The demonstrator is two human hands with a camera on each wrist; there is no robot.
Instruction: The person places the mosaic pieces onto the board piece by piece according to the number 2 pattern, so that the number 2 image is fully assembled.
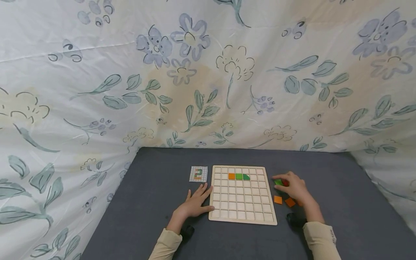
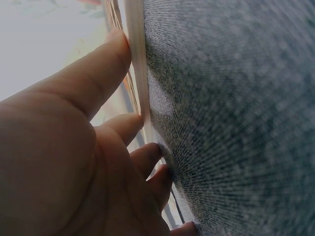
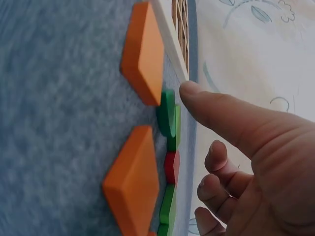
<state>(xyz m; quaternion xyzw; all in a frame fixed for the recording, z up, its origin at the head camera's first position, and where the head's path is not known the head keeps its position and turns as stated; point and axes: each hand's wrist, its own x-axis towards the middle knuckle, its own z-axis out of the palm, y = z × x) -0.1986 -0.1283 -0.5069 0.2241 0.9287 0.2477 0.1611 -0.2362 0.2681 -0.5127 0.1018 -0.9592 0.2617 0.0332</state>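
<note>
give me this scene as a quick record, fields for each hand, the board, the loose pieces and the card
left hand: left hand lies flat on the grey table, fingers straight, touching the left edge of the wooden grid board
right hand: right hand reaches over the loose pieces right of the board, fingertips at a green piece
board: three pieces in its second row, orange tile, green tile, green rounded piece
loose pieces: two orange tiles near the wrist, red and green ones by the fingers
card: pattern card lies left of the board
</note>
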